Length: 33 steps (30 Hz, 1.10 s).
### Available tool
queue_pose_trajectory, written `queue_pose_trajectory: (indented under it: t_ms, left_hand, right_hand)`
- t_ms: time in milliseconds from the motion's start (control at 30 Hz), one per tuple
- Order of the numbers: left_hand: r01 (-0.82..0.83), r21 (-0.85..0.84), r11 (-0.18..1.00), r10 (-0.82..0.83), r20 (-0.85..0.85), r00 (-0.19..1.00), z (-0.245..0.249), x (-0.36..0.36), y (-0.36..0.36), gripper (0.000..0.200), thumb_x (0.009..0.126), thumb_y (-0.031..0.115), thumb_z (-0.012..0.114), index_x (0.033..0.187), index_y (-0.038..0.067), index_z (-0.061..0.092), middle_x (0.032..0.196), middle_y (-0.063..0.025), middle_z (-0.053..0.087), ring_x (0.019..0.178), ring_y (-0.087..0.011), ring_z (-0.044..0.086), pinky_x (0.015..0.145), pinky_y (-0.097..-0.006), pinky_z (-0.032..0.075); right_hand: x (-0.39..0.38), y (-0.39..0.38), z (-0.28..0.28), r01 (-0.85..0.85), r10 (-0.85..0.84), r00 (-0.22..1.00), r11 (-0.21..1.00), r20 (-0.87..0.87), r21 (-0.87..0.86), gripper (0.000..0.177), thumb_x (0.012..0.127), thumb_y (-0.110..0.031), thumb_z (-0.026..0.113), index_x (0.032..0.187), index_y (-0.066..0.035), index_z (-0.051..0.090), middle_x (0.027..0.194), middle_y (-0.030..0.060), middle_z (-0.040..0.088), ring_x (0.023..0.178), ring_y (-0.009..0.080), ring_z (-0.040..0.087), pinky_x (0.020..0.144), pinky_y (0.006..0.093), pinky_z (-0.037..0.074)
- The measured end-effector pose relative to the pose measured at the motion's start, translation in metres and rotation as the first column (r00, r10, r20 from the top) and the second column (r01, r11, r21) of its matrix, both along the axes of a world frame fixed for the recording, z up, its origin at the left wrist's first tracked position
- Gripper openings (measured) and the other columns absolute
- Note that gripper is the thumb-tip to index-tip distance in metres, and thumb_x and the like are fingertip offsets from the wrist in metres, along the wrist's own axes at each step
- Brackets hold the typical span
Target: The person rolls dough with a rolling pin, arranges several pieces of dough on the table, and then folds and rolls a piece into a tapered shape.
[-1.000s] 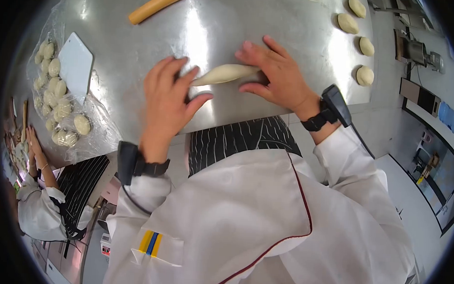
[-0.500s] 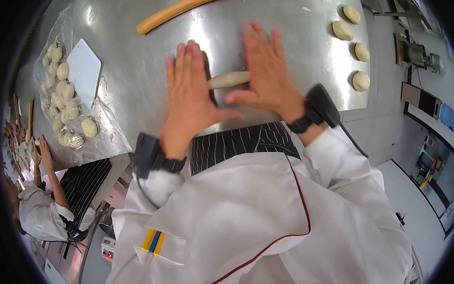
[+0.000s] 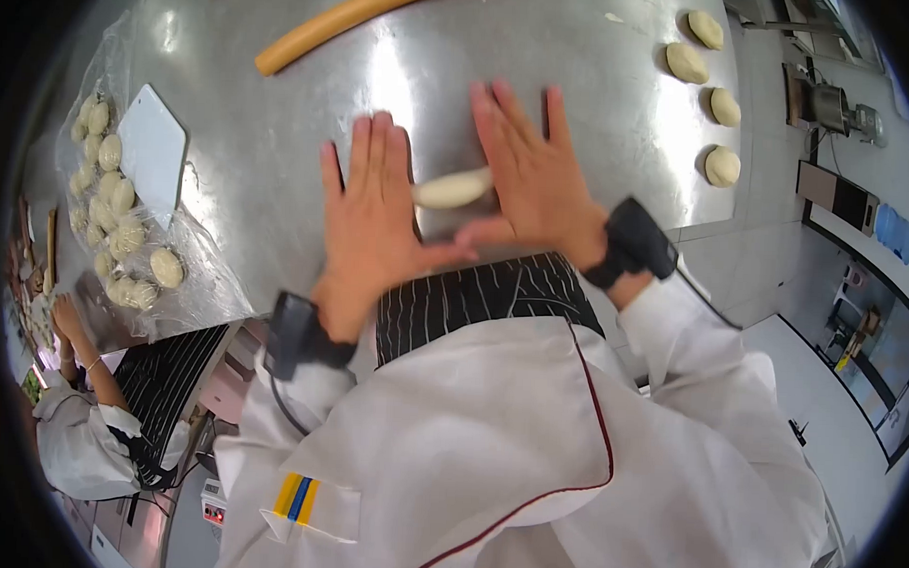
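A short, spindle-shaped roll of pale dough (image 3: 452, 190) lies on the steel table between my two hands, its ends partly covered by them. My left hand (image 3: 370, 211) is flat on the dough's left end, palm down, with fingers stretched forward and thumb pointing right. Over the right end rests my right hand (image 3: 531, 182), palm down and fingers spread, its thumb reaching left until the two thumb tips nearly meet below the dough. Neither hand is gripping; whatever lies under the palms is hidden.
Several dough balls (image 3: 120, 194) lie under clear plastic at left, beside a white scraper (image 3: 153, 153). A wooden rolling pin (image 3: 323, 39) lies at the back. More dough pieces (image 3: 722, 166) line the table's right edge. A co-worker (image 3: 90, 411) stands at far left.
Both hands and the dough between them have come nearer to my body. The dough looks slightly tilted, its right end higher. The co-worker's hands have shifted too.
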<state>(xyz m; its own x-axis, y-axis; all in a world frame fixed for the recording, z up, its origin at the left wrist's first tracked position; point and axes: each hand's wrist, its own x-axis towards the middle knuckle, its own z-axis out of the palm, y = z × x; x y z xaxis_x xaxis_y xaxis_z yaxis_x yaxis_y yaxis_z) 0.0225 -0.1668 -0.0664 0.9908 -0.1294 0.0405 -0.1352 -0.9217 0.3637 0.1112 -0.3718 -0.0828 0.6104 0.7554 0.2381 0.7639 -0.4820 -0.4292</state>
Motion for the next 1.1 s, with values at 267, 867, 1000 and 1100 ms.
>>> queue_pose_trajectory:
  t_ms: [267, 867, 1000, 1100]
  left_hand:
    - [0.018, -0.090, 0.996, -0.012, 0.070, 0.997, 0.000, -0.002, 0.014, 0.095, 0.065, 0.058, 0.078, 0.135, 0.000, 0.050, 0.147, -0.0190, 0.043, 0.139, -0.0380, 0.036, 0.113, -0.0581, 0.023]
    - [-0.215, -0.855, 0.473, 0.080, -0.202, 0.976, 0.034, 0.029, 0.049, 0.044, 0.073, 0.019, 0.082, 0.113, 0.006, 0.066, 0.101, -0.0135, 0.069, 0.095, -0.0275, 0.067, 0.083, -0.0380, 0.054]
    - [-0.232, -0.554, 0.800, 0.367, 0.145, 0.919, 0.060, 0.035, 0.177, 0.040, 0.073, 0.017, 0.084, 0.108, 0.004, 0.069, 0.098, -0.0124, 0.071, 0.086, -0.0205, 0.070, 0.077, -0.0310, 0.056]
    - [-0.270, -0.324, 0.907, 0.322, 0.119, 0.939, 0.040, 0.071, 0.231, 0.037, 0.077, 0.022, 0.080, 0.109, 0.006, 0.069, 0.094, -0.0121, 0.069, 0.085, -0.0280, 0.067, 0.074, -0.0357, 0.053]
  right_hand:
    - [0.014, -0.015, 0.016, -0.152, 0.157, 0.980, 0.987, -0.126, 0.049, 0.082, 0.076, -0.051, 0.072, 0.138, -0.004, 0.047, 0.143, 0.0147, 0.048, 0.137, 0.0305, 0.042, 0.115, 0.0507, 0.025]
    - [0.066, 0.119, 0.169, -0.457, 0.444, 0.822, 0.888, -0.357, 0.054, 0.010, 0.080, -0.004, 0.073, 0.090, -0.004, 0.071, 0.090, 0.0085, 0.067, 0.075, 0.0265, 0.066, 0.068, 0.0335, 0.054]
    - [0.109, 0.212, 0.153, -0.463, 0.541, 0.773, 0.838, -0.331, 0.289, 0.013, 0.080, -0.005, 0.076, 0.092, -0.004, 0.072, 0.095, 0.0077, 0.070, 0.077, 0.0209, 0.066, 0.068, 0.0282, 0.052]
    - [0.149, 0.263, 0.093, -0.408, 0.512, 0.757, 0.856, -0.405, 0.318, 0.015, 0.078, -0.006, 0.077, 0.093, -0.003, 0.072, 0.094, 0.0075, 0.070, 0.080, 0.0187, 0.065, 0.071, 0.0269, 0.051]
